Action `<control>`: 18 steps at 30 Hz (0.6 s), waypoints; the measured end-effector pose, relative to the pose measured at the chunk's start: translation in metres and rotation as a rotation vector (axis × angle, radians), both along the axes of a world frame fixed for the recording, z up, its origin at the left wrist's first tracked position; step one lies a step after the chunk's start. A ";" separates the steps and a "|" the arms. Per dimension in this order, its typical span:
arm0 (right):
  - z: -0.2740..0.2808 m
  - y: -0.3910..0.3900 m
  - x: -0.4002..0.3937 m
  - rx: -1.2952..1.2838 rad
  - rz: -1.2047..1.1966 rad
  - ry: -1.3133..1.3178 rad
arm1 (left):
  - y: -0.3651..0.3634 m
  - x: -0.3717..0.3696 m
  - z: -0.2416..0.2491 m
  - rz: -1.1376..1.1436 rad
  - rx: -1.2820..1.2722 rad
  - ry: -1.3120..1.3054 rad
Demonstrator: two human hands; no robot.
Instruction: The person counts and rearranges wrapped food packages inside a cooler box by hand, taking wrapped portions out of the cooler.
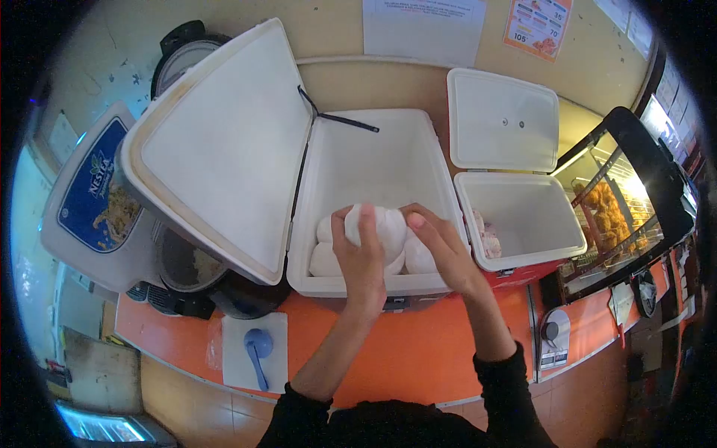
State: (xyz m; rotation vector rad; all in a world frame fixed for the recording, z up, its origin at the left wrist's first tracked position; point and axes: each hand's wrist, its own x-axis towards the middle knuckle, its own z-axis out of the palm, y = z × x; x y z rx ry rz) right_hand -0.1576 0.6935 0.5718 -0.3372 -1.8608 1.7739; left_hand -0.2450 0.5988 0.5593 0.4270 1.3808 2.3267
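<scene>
An orange counter (pixel 418 351) runs across the lower middle of the frame. On it, at centre, stands a large white cooler (pixel 373 142), its big lid (pixel 224 142) swung up toward the upper left. At the left edge is a grey drink dispenser (pixel 56 243) with a blue NESTEA label (pixel 97 187). At right is a lit display case (pixel 676 201) with golden-brown food (pixel 609 213) inside. Between this case and the large cooler sits a smaller red-and-white cooler (pixel 523 265), its lid (pixel 504 123) raised too. Left of centre, partly under the big lid, is a dark, round open pot (pixel 246 295).

Over the large cooler's near end, at the middle of the frame, a rounded white bundle (pixel 385 228) is held up. The left hand (pixel 360 261) grips it with curled fingers; the right hand (pixel 448 254) has bent fingers against its right side, though how firmly cannot be told. More white bundles (pixel 323 257) lie below, inside the cooler.

A white sheet (pixel 239 373) lies at lower left. A small scale (pixel 554 347) stands at lower right. A blue scoop (pixel 259 345) rests on the sheet.
</scene>
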 end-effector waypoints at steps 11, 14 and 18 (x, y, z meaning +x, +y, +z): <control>0.024 0.104 -0.037 0.413 0.116 -0.640 | 0.052 -0.046 -0.026 0.002 -0.352 0.744; -0.003 0.145 -0.057 0.749 0.238 -0.767 | 0.034 -0.071 -0.035 -0.167 -0.676 1.062; -0.017 0.163 -0.087 0.818 0.656 -0.948 | 0.015 -0.081 -0.070 -0.522 -1.054 1.365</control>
